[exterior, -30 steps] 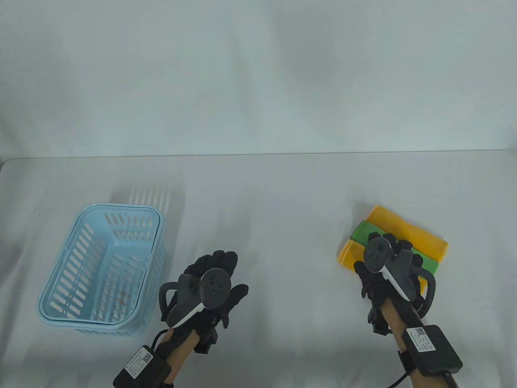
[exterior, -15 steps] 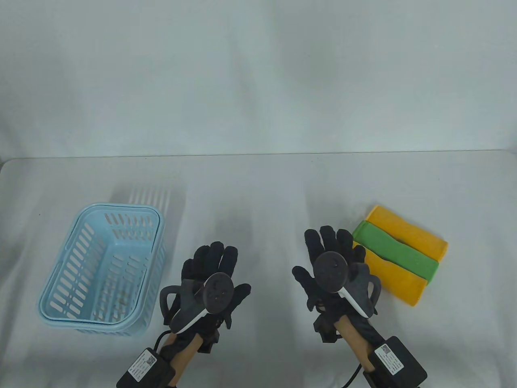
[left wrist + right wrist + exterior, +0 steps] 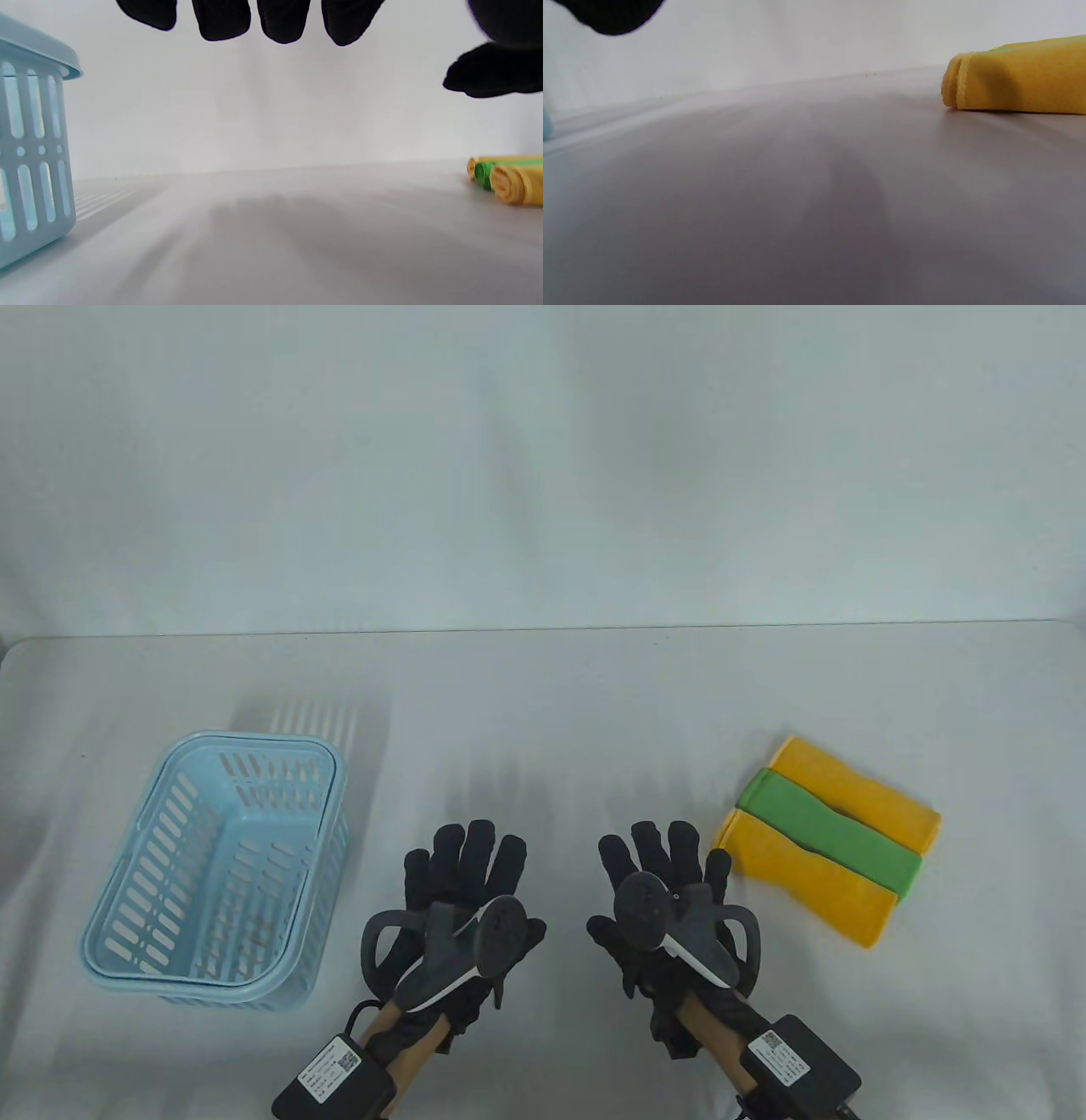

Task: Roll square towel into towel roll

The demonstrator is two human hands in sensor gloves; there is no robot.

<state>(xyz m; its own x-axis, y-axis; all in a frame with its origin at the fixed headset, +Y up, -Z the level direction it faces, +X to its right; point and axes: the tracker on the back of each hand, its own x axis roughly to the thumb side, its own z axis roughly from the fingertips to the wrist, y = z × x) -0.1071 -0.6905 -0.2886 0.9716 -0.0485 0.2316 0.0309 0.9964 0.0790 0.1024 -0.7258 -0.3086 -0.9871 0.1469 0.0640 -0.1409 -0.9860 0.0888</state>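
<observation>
Basket beside three rolled towels.

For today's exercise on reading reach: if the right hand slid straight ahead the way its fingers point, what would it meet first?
Probably nothing: the right hand points up the bare table toward the far edge. The near yellow towel roll lies just right of that line, though depth is hard to judge.

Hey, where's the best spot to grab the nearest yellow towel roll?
Probably across the middle of the nearest yellow towel roll, from above with the right hand: thumb on its free near side, fingers into the seam against the green roll.
</observation>
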